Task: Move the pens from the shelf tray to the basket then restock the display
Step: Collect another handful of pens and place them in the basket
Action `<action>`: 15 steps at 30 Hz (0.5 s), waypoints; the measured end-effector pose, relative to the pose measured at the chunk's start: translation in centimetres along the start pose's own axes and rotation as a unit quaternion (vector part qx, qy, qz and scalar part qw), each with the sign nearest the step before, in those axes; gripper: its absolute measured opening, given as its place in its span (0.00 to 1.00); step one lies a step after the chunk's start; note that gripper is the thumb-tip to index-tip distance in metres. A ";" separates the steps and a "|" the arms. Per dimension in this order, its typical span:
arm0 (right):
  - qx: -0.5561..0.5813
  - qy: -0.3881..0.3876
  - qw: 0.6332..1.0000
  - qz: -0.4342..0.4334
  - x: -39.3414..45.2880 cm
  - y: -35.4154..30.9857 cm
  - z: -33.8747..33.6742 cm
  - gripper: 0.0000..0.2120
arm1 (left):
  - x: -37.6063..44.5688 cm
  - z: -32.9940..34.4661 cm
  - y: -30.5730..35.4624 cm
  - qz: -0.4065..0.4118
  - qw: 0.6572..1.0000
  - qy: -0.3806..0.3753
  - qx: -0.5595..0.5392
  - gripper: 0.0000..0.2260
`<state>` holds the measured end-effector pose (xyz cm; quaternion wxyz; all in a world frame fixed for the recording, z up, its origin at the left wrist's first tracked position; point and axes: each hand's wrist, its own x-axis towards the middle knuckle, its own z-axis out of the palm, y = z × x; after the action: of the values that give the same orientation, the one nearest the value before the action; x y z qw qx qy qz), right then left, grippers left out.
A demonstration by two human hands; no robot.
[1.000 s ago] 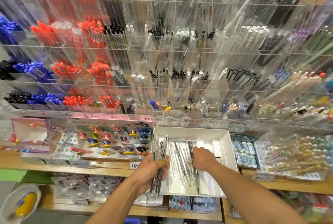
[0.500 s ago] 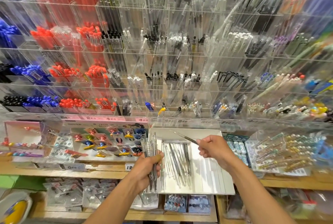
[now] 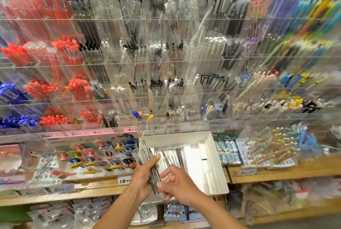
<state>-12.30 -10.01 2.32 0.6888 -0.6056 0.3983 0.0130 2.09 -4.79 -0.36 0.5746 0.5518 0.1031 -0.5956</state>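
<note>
Head view: my left hand (image 3: 143, 177) is curled tight around a bunch of pens (image 3: 150, 168), with my thumb pressed on top of them. The bunch sticks up toward 11 o'clock and hangs down below my fist too. My right hand (image 3: 180, 182) is right beside it at 3 o'clock. Its fingers (image 3: 167, 172) are bent a little and spread, and the tips touch the low part of the bunch. I cannot tell if this hand pinches a pen or only touches.

The pens look thin, see-through and silvery with dark bits, and they are a bit blurry.

At 1 o'clock from my hands sits the white tray (image 3: 214, 164) on the wooden shelf (image 3: 92, 190). More thin pens (image 3: 170, 156) lie in its left part. At 9 o'clock is a card of little colorful toys (image 3: 96, 156). At 12 o'clock, high up, is a big clear wall rack (image 3: 166, 59) full of red, blue, black and white pens.
</note>
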 end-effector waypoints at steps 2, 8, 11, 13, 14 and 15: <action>-0.026 0.001 1.000 -0.006 0.4 0.2 0.0 0.10 | 0.0 0.0 0.2 0.006 1.000 0.001 0.015 0.06; -0.174 0.099 0.980 0.014 4.1 1.8 -2.2 0.10 | -0.1 -0.6 0.7 0.001 1.000 -0.008 0.004 0.05; -0.367 0.185 0.908 0.087 6.7 3.8 -4.2 0.08 | -0.3 -0.9 0.9 -0.008 0.999 -0.032 -0.022 0.07; -0.440 0.158 0.873 0.134 7.7 4.6 -4.6 0.08 | -0.4 -1.2 1.1 -0.008 0.999 -0.039 -0.028 0.10; -0.465 0.145 0.860 0.148 8.0 4.8 -4.6 0.07 | -0.4 -1.4 1.3 -0.009 0.999 -0.038 -0.031 0.11; -0.487 0.136 0.848 0.156 8.3 5.0 -4.6 0.07 | -0.4 -1.5 1.4 -0.010 0.999 -0.038 -0.033 0.12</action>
<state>-11.59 -16.42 -6.30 0.2331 -0.7890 0.5199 0.2297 3.91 -3.87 0.09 0.5905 0.5081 0.1062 -0.6179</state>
